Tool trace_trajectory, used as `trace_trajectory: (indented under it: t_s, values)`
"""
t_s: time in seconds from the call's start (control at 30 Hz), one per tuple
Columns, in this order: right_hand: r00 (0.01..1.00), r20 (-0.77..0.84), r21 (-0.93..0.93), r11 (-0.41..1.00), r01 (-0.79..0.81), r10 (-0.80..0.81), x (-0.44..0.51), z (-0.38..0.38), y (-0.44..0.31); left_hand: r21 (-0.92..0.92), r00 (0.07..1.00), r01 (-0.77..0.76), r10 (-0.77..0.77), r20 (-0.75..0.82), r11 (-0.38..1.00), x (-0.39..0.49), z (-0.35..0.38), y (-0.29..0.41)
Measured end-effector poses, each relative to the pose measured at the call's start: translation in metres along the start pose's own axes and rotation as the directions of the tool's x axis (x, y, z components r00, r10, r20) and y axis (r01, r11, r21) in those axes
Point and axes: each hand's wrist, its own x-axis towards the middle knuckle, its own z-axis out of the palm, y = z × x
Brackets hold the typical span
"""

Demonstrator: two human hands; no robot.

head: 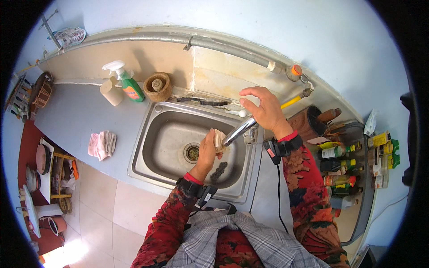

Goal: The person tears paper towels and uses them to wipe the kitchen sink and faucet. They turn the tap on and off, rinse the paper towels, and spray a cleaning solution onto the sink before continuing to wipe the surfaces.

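Note:
My left hand (206,154) grips a wadded cream cloth (219,140) under the end of the chrome faucet spout (238,131), above the stainless steel sink (167,129). Most of that cloth's far side is hidden by my fingers. My right hand (266,109) is by the upper part of the spout, with thumb and fingers apart and nothing seen between them; whether its palm touches the faucet I cannot tell. Below the cloth, a dark clump (219,171), perhaps a scouring pad, lies in the basin. Bits of food waste sit in the drain strainer (192,153).
A folded pink and grey cloth (102,145) lies left on the counter (73,110). Behind the sink stand a green spray bottle (131,87), a beige cup (111,92) and a stone mortar (157,87). Several condiment bottles (338,165) fill a rack at right, near a wooden container (303,124).

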Motion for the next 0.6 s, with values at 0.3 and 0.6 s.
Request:
trace_trajectory:
  t_s: [0.3,0.6]
  values:
    - [1.000,-0.011,0.000,1.000,0.013,-0.013,0.001,0.000,0.002,-0.013,0.960,0.016,-0.012,0.281,1.000,-0.016,0.012,0.016]
    - [0.998,-0.045,-0.015,0.999,0.042,-0.042,0.002,0.000,-0.001,0.584,0.959,-0.245,0.281,0.030,0.774,0.000,0.011,0.011]
